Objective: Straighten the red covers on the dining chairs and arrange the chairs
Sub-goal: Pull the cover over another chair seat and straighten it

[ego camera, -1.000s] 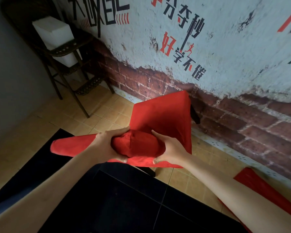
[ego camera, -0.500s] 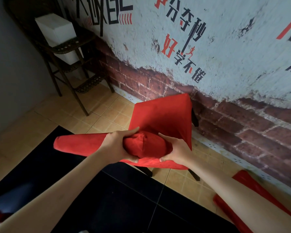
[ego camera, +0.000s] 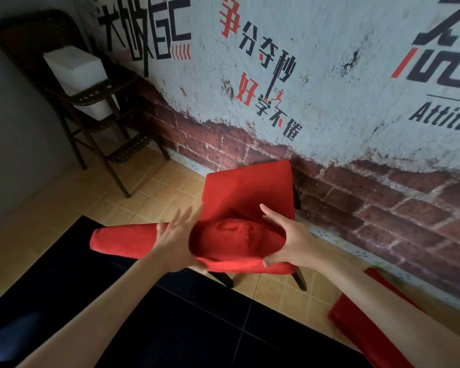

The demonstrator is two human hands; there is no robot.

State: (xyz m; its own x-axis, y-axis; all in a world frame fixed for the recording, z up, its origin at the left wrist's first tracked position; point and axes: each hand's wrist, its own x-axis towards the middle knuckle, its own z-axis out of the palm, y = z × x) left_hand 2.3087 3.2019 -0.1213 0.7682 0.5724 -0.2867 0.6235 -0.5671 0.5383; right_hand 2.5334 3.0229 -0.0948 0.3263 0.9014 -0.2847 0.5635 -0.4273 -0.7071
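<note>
Red fabric chair cover (ego camera: 250,197), matte, suede-like nap, dressed over a dining chair w/ dark legs (ego camera: 299,278), frame centre. Seat part lies flat & smooth toward 12 o'clock; backrest top (ego camera: 125,239) runs as a rounded padded bar out to 9 o'clock. Near its right end the cloth is bunched into a soft creased bulge (ego camera: 234,236) btwn both hands.

Left hand (ego camera: 177,240): fingers straight & spread, slightly motion-blurred, palm against the left flank of the bulge; thumb lies under the lower hem. No curl round the cloth.

Right hand (ego camera: 284,241): at 3 o'clock of the bulge, fingers along its far side, thumb on the near lower edge, cupping the fabric; grip on the cloth looks light, can't tell how firm.

Second red-covered chair (ego camera: 356,322) at 4–5 o'clock, only a corner shows, partly behind the right forearm.

Black glossy tiled surface (ego camera: 197,322) fills the near field, 6 to 8 o'clock, thin pale grout lines. Floor (ego camera: 144,197): tan square ceramic tiles, worn.

Wall (ego camera: 329,75) from 11 to 3 o'clock: rough pale plaster print w/ black & red lettering, exposed-brick pattern along the base.

Dark woven wicker rack (ego camera: 96,96) at 10–11 o'clock, openwork rims, thin legs; white rectangular box (ego camera: 75,66) on its top tier.
</note>
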